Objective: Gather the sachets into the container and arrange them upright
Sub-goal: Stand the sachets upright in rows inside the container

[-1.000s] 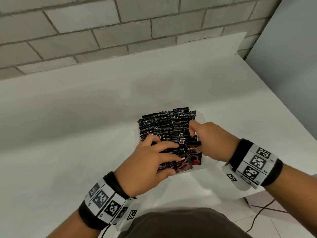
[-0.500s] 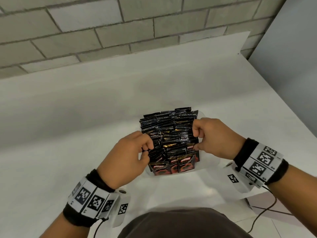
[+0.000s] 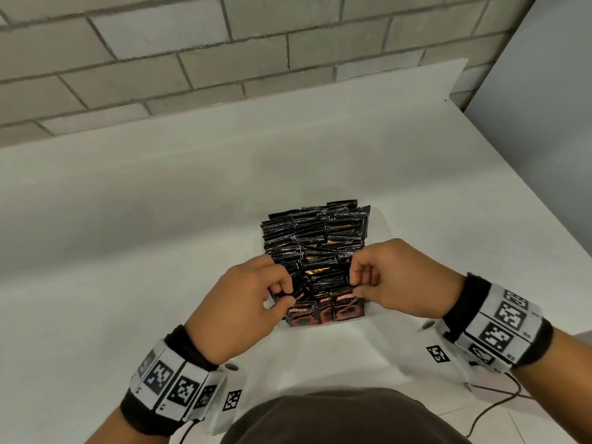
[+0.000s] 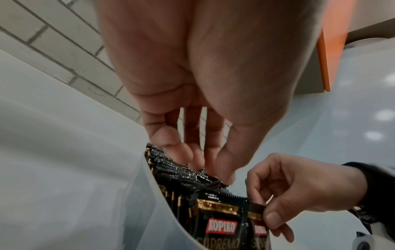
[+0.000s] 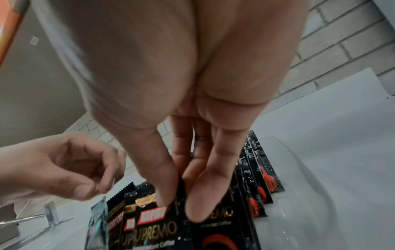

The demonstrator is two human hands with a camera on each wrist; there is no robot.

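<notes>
— At near end of clear container (image 3: 382, 225): sachets (image 3: 315, 248) packed upright; right hand (image 3: 395, 278) pinching front sachet (image 5: 215, 219) top, left hand (image 3: 243, 302) pinching another top edge.
— Advised: square tops level, ease down gently, avoid tipping neighbouring rows.

**Materials / finish**

We see sachets (image 3: 315, 251) in glossy black foil-type film w/ gold and red print, serrated top edges, speckled glare. Container (image 4: 147, 203) looks translucent frosted plastic, smooth wall. Table (image 3: 128, 219) is matt white, smooth. Wall (image 3: 224, 43) is grey brick, rough, matt. Wristbands (image 3: 179, 382) look like black cloth w/ matt white printed marker panels. Orange panel (image 4: 327, 50): smooth, material unclear.
</notes>
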